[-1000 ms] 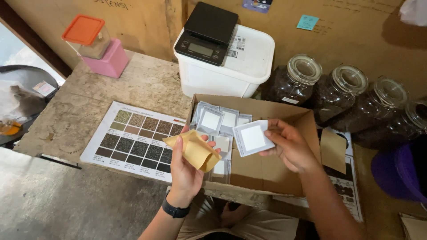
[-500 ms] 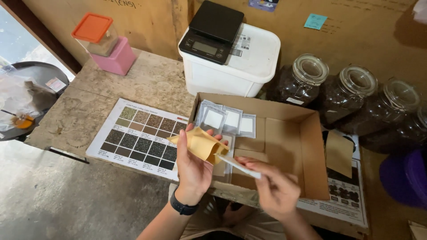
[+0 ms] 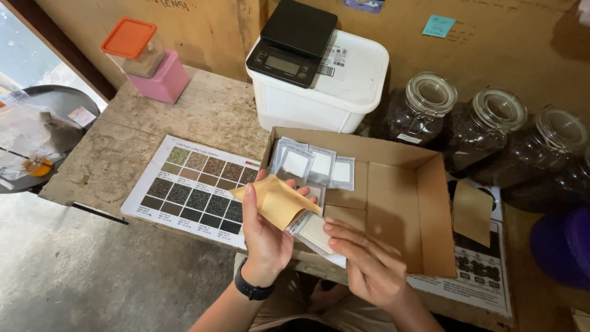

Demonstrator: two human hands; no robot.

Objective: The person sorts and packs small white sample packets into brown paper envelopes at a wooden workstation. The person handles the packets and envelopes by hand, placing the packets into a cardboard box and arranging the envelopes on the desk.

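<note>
My left hand (image 3: 265,237) holds a small tan paper envelope (image 3: 275,200) over the near left corner of a shallow cardboard box (image 3: 430,203). My right hand (image 3: 369,264) grips a white and silver sachet (image 3: 313,232) whose end goes under the envelope's lower edge. Several more white sachets (image 3: 316,166) lie in the box's far left corner. A black watch is on my left wrist.
A printed colour chart (image 3: 190,187) lies left of the box. Behind stand a white tub (image 3: 332,98) with a black scale (image 3: 298,40), several glass jars of dark beans (image 3: 424,110), a pink box with an orange-lidded container (image 3: 144,58). Another tan envelope (image 3: 472,212) lies right.
My right hand has carried the sachet from over the box down to the envelope, and its end now sits under the envelope. The camera has moved closer.
</note>
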